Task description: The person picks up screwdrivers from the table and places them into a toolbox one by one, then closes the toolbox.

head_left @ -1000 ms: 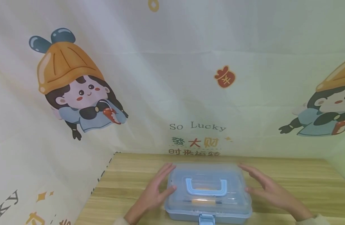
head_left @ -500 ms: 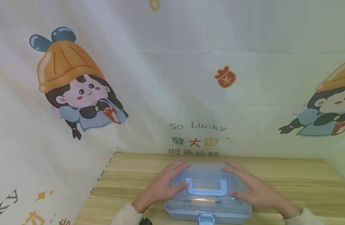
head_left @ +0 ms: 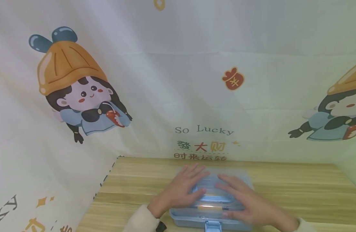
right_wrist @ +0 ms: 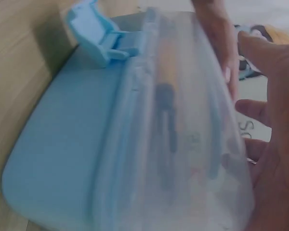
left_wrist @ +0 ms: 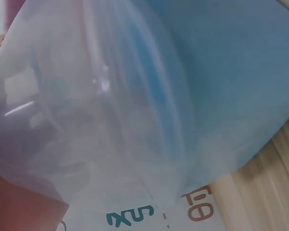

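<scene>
A light blue plastic storage box point(head_left: 178, 217) with a translucent lid point(right_wrist: 197, 192) sits on the wooden table. Its front latch point(right_wrist: 94, 31) stands flipped outward. Over the left half of the lid is my left hand point(head_left: 185, 190), fingers extended near the blue carry handle point(head_left: 215, 197). My right hand point(head_left: 249, 203) spreads over the right half, its fingertips pointing inward at the handle. Through the lid shows an orange thing with a dark end point(right_wrist: 166, 91). The left wrist view holds mostly the lid and the blue wall point(left_wrist: 241, 77) close up.
Behind and beside the table point(head_left: 297, 187) hangs a pale printed cloth point(head_left: 166, 80) with cartoon figures and lettering. The cloth meets the table's back edge just behind the box. A small dark object point(head_left: 161, 226) shows by the left sleeve.
Both hands have moved inward from the box's two sides to above its lid, toward the handle. The right hand has also come lower and nearer the front. The box stays in place.
</scene>
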Tool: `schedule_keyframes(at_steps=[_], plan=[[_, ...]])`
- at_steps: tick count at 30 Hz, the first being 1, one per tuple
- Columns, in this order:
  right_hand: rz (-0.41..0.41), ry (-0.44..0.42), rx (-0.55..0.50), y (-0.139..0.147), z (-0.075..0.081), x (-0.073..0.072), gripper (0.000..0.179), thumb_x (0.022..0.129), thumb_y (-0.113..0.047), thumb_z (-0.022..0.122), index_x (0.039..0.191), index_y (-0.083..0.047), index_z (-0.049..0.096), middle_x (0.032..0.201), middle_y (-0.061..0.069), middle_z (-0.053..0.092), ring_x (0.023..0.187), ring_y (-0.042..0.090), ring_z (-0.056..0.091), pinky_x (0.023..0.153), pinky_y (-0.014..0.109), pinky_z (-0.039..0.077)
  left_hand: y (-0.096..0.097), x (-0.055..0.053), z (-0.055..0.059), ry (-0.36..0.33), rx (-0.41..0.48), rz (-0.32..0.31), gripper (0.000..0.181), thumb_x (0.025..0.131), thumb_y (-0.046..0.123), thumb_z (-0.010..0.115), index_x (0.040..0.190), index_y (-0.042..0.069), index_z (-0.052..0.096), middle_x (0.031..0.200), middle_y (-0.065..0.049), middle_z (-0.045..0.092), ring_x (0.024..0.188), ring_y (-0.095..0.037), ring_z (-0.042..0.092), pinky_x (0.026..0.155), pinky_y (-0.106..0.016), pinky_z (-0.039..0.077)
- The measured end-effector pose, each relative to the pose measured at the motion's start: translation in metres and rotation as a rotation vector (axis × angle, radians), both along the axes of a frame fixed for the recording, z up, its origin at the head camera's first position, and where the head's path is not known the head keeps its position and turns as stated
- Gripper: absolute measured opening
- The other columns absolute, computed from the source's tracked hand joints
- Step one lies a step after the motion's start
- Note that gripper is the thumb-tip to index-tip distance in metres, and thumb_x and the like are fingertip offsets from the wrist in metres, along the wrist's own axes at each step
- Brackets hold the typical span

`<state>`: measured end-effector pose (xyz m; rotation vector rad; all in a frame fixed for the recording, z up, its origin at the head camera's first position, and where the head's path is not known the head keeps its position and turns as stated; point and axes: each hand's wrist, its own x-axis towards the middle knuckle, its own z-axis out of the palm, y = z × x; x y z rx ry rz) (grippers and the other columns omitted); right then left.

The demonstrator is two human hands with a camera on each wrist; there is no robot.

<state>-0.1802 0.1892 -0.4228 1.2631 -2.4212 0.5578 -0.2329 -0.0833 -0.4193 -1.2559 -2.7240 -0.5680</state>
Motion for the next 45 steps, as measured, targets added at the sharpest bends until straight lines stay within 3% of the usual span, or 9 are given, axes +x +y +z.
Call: schedule_keyframes(at_steps=[4,8,11,15,20,25,34,39,45], plan=[[-0.015,0.079,0.094,-0.003,-0.005,0.003,0.08,0.087,-0.055,0.067,0.153,-0.02,0.038,0.158,0.007,0.036,0.139,0.035,0.041,0.123,0.039,0.02,0.002,0.002,0.001,0.004,-0.092,0.006,0.057,0.104,0.049,0.031,0.155,0.024,0.035,0.164,-0.001,0.021,0.152,-0.025,0.012,0.123,-0.054,0.008],[-0.027,0.111,0.172,-0.004,-0.009,0.006,0.085,0.086,-0.057,0.066,0.156,-0.022,0.033,0.16,0.008,0.034,0.144,0.035,0.035,0.124,0.031,-0.005,0.004,0.003,-0.001,0.02,-0.154,0.015,0.058,0.104,0.054,0.023,0.155,0.027,0.034,0.164,0.0,0.021,0.153,-0.024,0.011,0.123,-0.055,0.008],[-0.027,0.227,0.242,-0.004,-0.015,0.006,0.085,0.087,-0.065,0.059,0.156,-0.021,0.033,0.159,0.009,0.035,0.143,0.033,0.037,0.125,0.037,0.0,0.005,0.002,-0.002,0.031,-0.173,0.018,0.058,0.104,0.054,0.023,0.155,0.029,0.034,0.164,0.0,0.021,0.153,-0.023,0.012,0.123,-0.055,0.008],[-0.019,0.473,0.324,-0.007,-0.027,0.004,0.09,0.09,-0.076,0.039,0.156,-0.015,0.031,0.156,0.012,0.039,0.139,0.033,0.043,0.125,0.044,0.005,0.004,0.003,-0.002,0.026,-0.186,0.015,0.056,0.105,0.051,0.024,0.155,0.029,0.033,0.164,0.0,0.02,0.153,-0.023,0.012,0.123,-0.055,0.008],[-0.01,0.637,0.335,-0.017,-0.041,0.006,0.092,0.094,-0.075,0.02,0.159,-0.011,0.019,0.162,0.015,0.026,0.15,0.03,0.024,0.125,0.049,0.006,0.003,0.004,0.0,0.029,-0.194,0.011,0.053,0.106,0.044,0.026,0.155,0.028,0.032,0.164,-0.001,0.019,0.152,-0.024,0.012,0.123,-0.056,0.008],[-0.026,0.653,0.262,-0.026,-0.049,0.01,0.087,0.095,-0.074,0.021,0.158,-0.014,0.024,0.159,0.017,0.031,0.149,0.031,0.024,0.125,0.05,0.007,0.003,0.004,0.0,0.051,-0.203,0.0,0.051,0.106,0.038,0.029,0.156,0.028,0.032,0.164,-0.002,0.019,0.152,-0.025,0.013,0.122,-0.057,0.01],[-0.069,0.633,0.216,-0.031,-0.055,0.016,0.085,0.094,-0.075,0.022,0.156,-0.017,0.031,0.148,0.016,0.047,0.129,0.031,0.052,0.125,0.047,0.006,0.004,0.004,0.0,0.036,-0.203,0.005,0.051,0.106,0.04,0.027,0.156,0.028,0.031,0.165,-0.001,0.018,0.152,-0.024,0.013,0.123,-0.055,0.007],[-0.063,0.599,0.199,-0.031,-0.054,0.016,0.086,0.092,-0.077,0.025,0.154,-0.018,0.035,0.147,0.017,0.048,0.128,0.032,0.052,0.126,0.044,0.006,0.004,0.004,0.0,0.041,-0.195,0.001,0.052,0.106,0.04,0.027,0.156,0.027,0.031,0.165,-0.001,0.018,0.152,-0.024,0.013,0.123,-0.056,0.008],[-0.06,0.613,0.203,-0.031,-0.052,0.015,0.083,0.093,-0.076,0.025,0.152,-0.02,0.039,0.145,0.014,0.052,0.126,0.029,0.054,0.11,0.043,0.033,0.004,0.004,0.0,0.049,-0.199,0.006,0.052,0.106,0.041,0.027,0.156,0.027,0.032,0.165,-0.001,0.018,0.152,-0.024,0.013,0.123,-0.055,0.008]])
